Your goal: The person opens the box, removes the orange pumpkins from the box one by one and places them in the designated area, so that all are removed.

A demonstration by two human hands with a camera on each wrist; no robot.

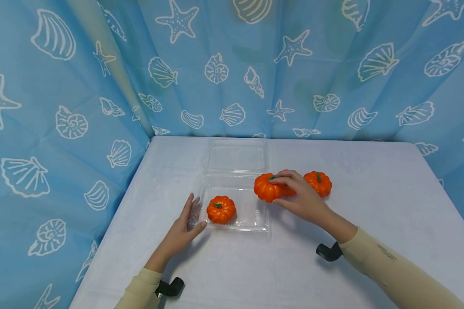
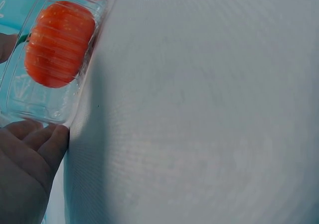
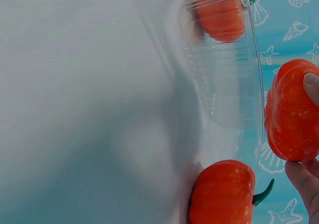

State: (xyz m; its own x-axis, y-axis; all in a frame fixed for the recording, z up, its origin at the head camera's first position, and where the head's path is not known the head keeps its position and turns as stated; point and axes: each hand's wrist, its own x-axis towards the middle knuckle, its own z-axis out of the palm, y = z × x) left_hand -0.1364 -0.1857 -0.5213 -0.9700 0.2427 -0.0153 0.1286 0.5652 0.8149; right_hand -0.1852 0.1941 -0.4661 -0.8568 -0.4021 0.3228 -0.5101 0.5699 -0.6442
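Blue shell curtains hang behind your white table [image 1: 371, 206]. Your left hand [image 1: 185, 227] lies flat against the clear box [image 1: 251, 223]. Your right hand [image 1: 299, 195] holds a pumpkin [image 1: 266, 189] at the box's edge; lower it in beside the other pumpkin [image 1: 221, 209].

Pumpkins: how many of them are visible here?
3, possibly more hidden behind the right hand. One pumpkin lies in the clear container, the held pumpkin is gripped by that hand, and the far pumpkin rests on the table.
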